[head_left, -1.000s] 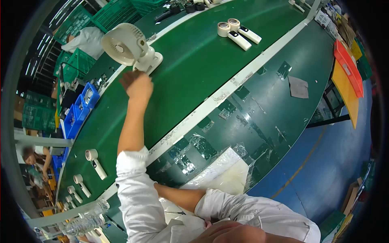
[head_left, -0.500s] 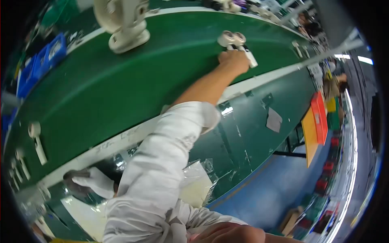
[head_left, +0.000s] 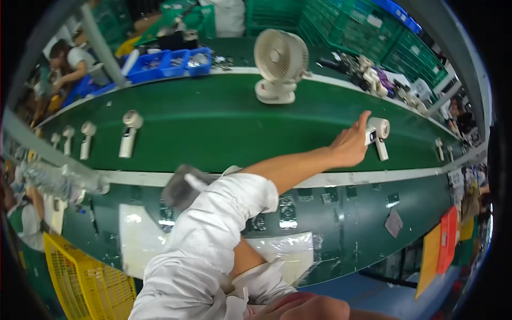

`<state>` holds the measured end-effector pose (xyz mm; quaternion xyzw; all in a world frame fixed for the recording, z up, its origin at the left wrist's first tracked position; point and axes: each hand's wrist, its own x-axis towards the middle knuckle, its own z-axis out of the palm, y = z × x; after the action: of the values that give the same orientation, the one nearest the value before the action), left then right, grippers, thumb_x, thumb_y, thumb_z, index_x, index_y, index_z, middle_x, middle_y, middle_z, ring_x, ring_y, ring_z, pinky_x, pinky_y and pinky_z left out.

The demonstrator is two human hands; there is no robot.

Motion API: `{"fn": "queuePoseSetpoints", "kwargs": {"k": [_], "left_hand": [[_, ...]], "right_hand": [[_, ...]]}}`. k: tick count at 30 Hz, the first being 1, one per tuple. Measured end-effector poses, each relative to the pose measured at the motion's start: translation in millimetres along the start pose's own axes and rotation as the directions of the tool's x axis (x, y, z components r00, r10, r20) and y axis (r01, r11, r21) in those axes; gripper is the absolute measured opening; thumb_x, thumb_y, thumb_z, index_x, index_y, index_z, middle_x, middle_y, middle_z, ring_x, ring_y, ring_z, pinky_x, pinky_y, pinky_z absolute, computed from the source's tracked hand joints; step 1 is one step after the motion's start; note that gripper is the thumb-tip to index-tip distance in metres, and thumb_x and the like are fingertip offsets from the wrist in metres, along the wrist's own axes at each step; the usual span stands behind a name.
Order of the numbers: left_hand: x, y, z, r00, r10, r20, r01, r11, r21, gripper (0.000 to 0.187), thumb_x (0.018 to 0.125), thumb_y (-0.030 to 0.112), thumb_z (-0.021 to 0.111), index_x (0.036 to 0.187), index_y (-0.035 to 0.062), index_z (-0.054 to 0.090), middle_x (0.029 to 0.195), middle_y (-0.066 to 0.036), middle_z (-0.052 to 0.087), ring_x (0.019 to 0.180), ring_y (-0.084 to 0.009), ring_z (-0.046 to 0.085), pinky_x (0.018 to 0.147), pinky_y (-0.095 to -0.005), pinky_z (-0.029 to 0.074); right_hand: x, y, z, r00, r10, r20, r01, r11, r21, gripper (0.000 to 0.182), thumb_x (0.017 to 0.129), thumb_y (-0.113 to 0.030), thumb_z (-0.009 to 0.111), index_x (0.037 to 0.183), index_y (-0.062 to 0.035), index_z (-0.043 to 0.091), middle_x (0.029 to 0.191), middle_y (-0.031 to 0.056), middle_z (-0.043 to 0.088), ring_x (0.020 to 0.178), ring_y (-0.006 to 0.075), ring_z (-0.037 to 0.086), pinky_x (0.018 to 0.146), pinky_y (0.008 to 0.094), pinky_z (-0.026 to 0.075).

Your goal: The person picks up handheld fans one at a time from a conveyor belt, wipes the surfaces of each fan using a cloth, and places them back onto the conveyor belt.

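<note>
My left hand (head_left: 352,143) reaches across to the right over the green belt, a finger raised and the others closed around a white handheld fan (head_left: 370,135) with a dark panel. Right beside it is a second white handheld fan (head_left: 381,144), partly overlapped, its handle angled downward. My right hand (head_left: 198,182), in a white glove and mostly hidden behind my left sleeve, is at the belt's near edge. Its fingers press a grey cloth (head_left: 181,191), which is blurred.
More handheld fans (head_left: 128,133) lie along the belt's left. A desk fan (head_left: 277,64) stands at the far edge, with blue bins (head_left: 173,63) to its left. A yellow crate (head_left: 88,282) and another person (head_left: 74,61) are at left. Another grey cloth (head_left: 393,223) lies on the near table.
The view has swung, so the belt now runs nearly level. My left hand stays by the two fans, which now overlap. The grey cloth shows closer to my left sleeve.
</note>
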<state>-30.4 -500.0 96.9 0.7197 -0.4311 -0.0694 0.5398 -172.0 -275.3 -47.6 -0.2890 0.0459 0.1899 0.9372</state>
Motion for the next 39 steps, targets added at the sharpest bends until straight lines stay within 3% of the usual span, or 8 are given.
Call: {"fn": "queuePoseSetpoints", "kwargs": {"k": [5, 6, 9, 11, 15, 19, 34, 39], "left_hand": [[-84.6, 38.7, -83.5, 0.972, -0.158, -0.173, 0.150, 0.987, -0.059, 0.101, 0.081, -0.006, 0.066, 0.160, 0.0109, 0.004, 0.125, -0.029, 0.060, 0.108, -0.0449, 0.064, 0.097, -0.0490, 0.049], [-98.2, 9.1, -86.6, 0.969, -0.109, -0.222, 0.073, 0.984, -0.165, 0.096, 0.085, -0.003, 0.062, 0.161, 0.0162, 0.008, 0.111, -0.022, 0.062, 0.087, -0.0376, 0.067, 0.077, -0.0465, 0.056], [-180.5, 46.2, -139.2, 0.945, -0.317, -0.083, 0.183, 0.721, -0.668, 0.091, 0.090, 0.001, 0.064, 0.161, 0.0157, 0.010, 0.100, -0.012, 0.059, 0.077, -0.0231, 0.064, 0.061, -0.0369, 0.056], [-220.5, 14.6, -161.4, 0.914, -0.390, -0.107, 0.176, 0.623, -0.762, 0.083, 0.091, 0.005, 0.067, 0.157, 0.0170, 0.019, 0.095, -0.008, 0.058, 0.068, -0.0188, 0.063, 0.047, -0.0313, 0.050], [-312.3, -8.6, -208.5, 0.777, -0.534, -0.334, -0.144, 0.366, -0.919, 0.077, 0.091, 0.000, 0.065, 0.150, 0.0340, 0.030, 0.104, -0.009, 0.059, 0.077, -0.0213, 0.064, 0.056, -0.0362, 0.051], [-370.6, -49.6, -251.0, 0.851, -0.422, -0.312, -0.285, 0.129, -0.950, 0.083, 0.083, -0.006, 0.066, 0.146, 0.0359, 0.032, 0.100, -0.010, 0.057, 0.074, -0.0187, 0.057, 0.060, -0.0345, 0.049], [-369.3, -15.3, -248.6, 0.856, -0.512, -0.073, 0.203, 0.463, -0.863, 0.065, 0.101, 0.017, 0.055, 0.158, 0.0208, 0.024, 0.086, -0.012, 0.057, 0.057, -0.0205, 0.056, 0.046, -0.0325, 0.045], [-365.4, -20.1, -239.8, 0.813, -0.583, 0.010, 0.403, 0.549, -0.732, 0.067, 0.099, 0.015, 0.059, 0.157, 0.0142, 0.025, 0.085, -0.010, 0.058, 0.057, -0.0195, 0.061, 0.044, -0.0325, 0.046]], "right_hand": [[41.2, -16.6, 35.5, 0.961, -0.163, 0.224, 0.186, 0.979, -0.085, 0.024, 0.095, -0.024, 0.067, 0.115, -0.0109, 0.064, 0.106, 0.0057, 0.067, 0.095, 0.0162, 0.064, 0.084, 0.0334, 0.053], [49.5, -18.3, 42.0, 0.952, -0.189, 0.241, 0.205, 0.978, -0.043, 0.024, 0.095, -0.024, 0.067, 0.114, -0.0110, 0.064, 0.106, 0.0056, 0.067, 0.094, 0.0161, 0.064, 0.084, 0.0334, 0.053], [75.7, -9.7, 61.8, 0.998, -0.055, -0.030, 0.063, 0.903, 0.425, 0.019, 0.093, -0.020, 0.067, 0.110, -0.0129, 0.067, 0.099, 0.0050, 0.068, 0.089, 0.0158, 0.065, 0.083, 0.0345, 0.055], [104.0, 1.4, 40.5, 0.977, -0.171, 0.126, 0.011, 0.634, 0.773, 0.021, 0.096, -0.020, 0.062, 0.116, -0.0121, 0.064, 0.103, 0.0067, 0.069, 0.093, 0.0149, 0.066, 0.087, 0.0351, 0.055], [79.5, -19.4, 38.9, 0.971, -0.239, -0.029, 0.230, 0.890, 0.394, 0.026, 0.101, -0.022, 0.054, 0.123, -0.0100, 0.061, 0.116, 0.0095, 0.068, 0.107, 0.0228, 0.065, 0.097, 0.0419, 0.052], [74.9, -26.0, 43.4, 0.934, -0.312, -0.173, 0.355, 0.868, 0.348, 0.028, 0.102, -0.025, 0.055, 0.123, -0.0082, 0.063, 0.122, 0.0081, 0.068, 0.111, 0.0260, 0.065, 0.100, 0.0459, 0.050], [61.9, -47.3, 56.1, 0.727, -0.602, -0.329, 0.664, 0.739, 0.114, 0.036, 0.097, -0.015, 0.066, 0.130, -0.0036, 0.057, 0.127, 0.0111, 0.063, 0.117, 0.0269, 0.061, 0.100, 0.0454, 0.052], [57.6, -37.9, 67.0, 0.493, -0.803, -0.334, 0.663, 0.595, -0.454, 0.038, 0.099, -0.025, 0.065, 0.123, 0.0047, 0.063, 0.120, 0.0114, 0.066, 0.106, 0.0201, 0.063, 0.094, 0.0332, 0.051]]}}
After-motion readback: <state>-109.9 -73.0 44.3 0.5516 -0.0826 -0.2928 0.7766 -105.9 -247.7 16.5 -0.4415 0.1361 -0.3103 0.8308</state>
